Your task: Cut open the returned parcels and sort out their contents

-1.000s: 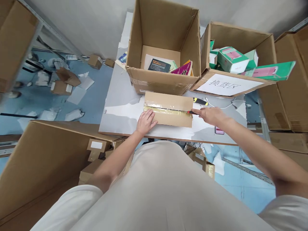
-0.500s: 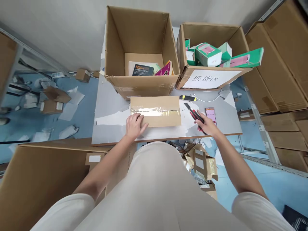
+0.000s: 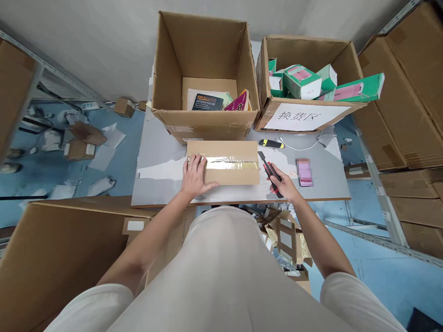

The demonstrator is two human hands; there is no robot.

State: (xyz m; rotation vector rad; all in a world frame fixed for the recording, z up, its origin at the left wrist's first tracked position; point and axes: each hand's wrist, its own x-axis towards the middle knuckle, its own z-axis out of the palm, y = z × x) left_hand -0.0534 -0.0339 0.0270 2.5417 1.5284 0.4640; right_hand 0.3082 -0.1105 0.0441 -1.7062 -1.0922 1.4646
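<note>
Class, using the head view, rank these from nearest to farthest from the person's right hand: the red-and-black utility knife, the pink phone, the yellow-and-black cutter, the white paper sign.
1. Red-and-black utility knife: in the right hand.
2. Pink phone: just right of it.
3. Yellow-and-black cutter: farther back on the table.
4. White paper sign: on the right-hand box's front flap.

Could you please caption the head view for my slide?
Left hand steadies a taped parcel; right hand holds a red box cutter.

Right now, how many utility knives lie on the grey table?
2. A red-and-black knife lies under the right hand, beside the taped parcel. A yellow-and-black knife lies before the labelled carton.
</note>
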